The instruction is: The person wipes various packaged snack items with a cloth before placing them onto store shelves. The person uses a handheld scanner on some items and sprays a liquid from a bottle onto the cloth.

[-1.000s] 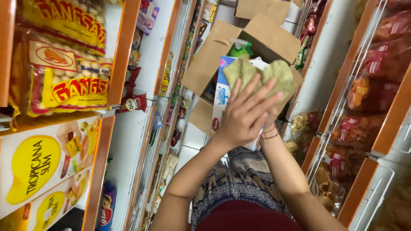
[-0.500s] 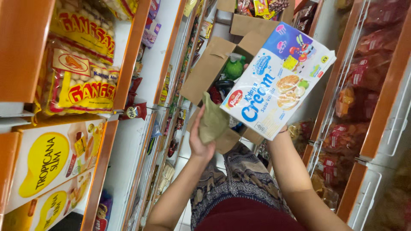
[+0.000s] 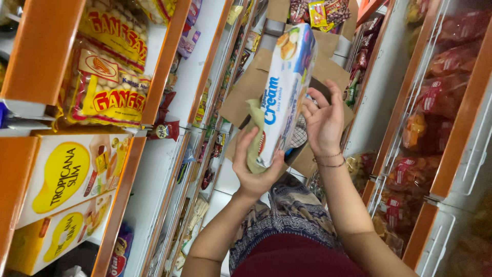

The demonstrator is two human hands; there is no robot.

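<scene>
The person stands in a narrow shop aisle and looks down at both hands. The left hand holds the lower end of a white and blue biscuit box; its grip is closed around the box, with the thumb on the printed face and the fingers behind. Between this hand and the box there is also a pale green cloth, pressed against the side of the box and hanging a little over the palm. The box is lifted in the air, nearly upright and turned edge-on toward the camera, so that mostly its narrow side and a part of the front are visible.

The right hand is just beside the box, on its right side. Its grip is open, with the fingers spread and slightly curved; the fingertips come very near to the box, but it is not clear if they touch it. Thin bracelets are around the right wrist.

Behind the box, lower in the aisle, stands an open cardboard carton with its flaps spread out. On the left, orange shelves carry yellow snack bags and, under them, yellow and white boxes. On the right, white wire racks hold red snack packets. The person wears patterned trousers.
</scene>
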